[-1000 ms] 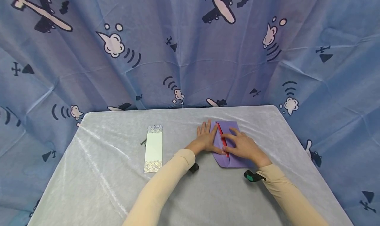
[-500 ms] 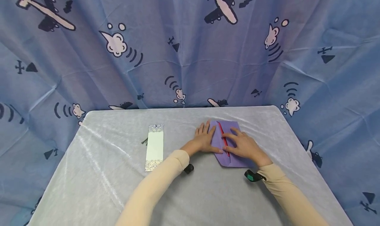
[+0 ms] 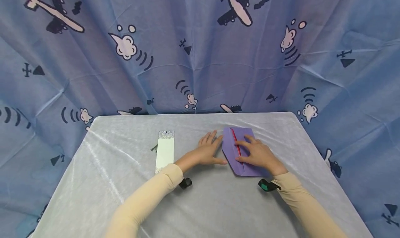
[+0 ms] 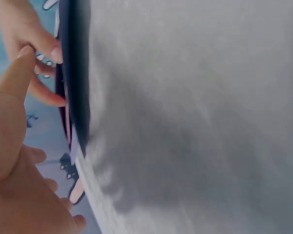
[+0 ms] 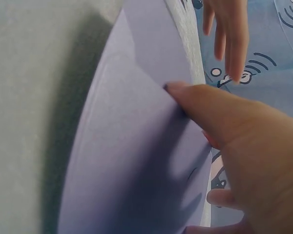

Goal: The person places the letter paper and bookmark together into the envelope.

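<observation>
A purple paper envelope [image 3: 231,156] lies at the right of the table, a thin red strip [image 3: 235,142] showing along its slit. My right hand [image 3: 257,154] rests on it, thumb and fingertips spread and touching the paper beside the red strip. In the right wrist view, the thumb presses on the envelope [image 5: 117,146] near a fold edge. My left hand [image 3: 204,153] is held just left of the envelope, fingers spread, holding nothing. The left wrist view shows the left hand [image 4: 19,161] apart from the envelope, which is seen edge-on there.
A pale bookmark [image 3: 165,151] with patterned ends and a dark tassel [image 3: 154,148] lies to the left, its lower end covered by the left sleeve. A light velvety cloth [image 3: 125,133] covers the table. A blue curtain [image 3: 200,50] with printed planes hangs behind.
My left hand has come off the envelope's left side and moved left, with its forearm now over the bookmark's lower end. The right hand stays on the envelope.
</observation>
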A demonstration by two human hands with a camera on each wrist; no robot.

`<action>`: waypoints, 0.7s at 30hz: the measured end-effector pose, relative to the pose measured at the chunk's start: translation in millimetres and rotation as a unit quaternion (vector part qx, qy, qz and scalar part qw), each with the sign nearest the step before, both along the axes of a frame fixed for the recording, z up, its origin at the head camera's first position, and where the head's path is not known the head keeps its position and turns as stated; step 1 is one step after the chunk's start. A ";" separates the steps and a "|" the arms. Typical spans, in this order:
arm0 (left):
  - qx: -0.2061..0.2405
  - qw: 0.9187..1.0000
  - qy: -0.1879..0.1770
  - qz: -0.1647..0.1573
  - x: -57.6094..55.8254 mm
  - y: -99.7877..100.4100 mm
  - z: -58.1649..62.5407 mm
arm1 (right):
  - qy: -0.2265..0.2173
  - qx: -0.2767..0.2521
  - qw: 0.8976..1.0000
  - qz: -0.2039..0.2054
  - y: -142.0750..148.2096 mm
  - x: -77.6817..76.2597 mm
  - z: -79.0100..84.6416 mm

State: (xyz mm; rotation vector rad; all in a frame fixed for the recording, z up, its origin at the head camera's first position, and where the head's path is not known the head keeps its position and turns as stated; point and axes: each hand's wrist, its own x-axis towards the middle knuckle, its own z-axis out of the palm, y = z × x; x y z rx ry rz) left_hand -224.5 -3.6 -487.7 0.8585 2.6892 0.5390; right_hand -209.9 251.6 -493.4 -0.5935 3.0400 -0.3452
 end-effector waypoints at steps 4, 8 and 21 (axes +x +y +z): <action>0.027 1.000 -0.008 0.005 7.7 -23.4 6.8 | -0.007 -0.002 1.000 -0.003 -0.1 -0.1 -0.6; 0.052 0.998 -0.009 0.021 13.6 -49.2 10.2 | -0.004 -0.005 1.000 -0.006 0.0 0.5 -2.1; 0.102 0.975 -0.018 0.194 18.4 -138.1 -5.2 | -0.004 -0.016 1.000 -0.007 0.6 2.2 -1.8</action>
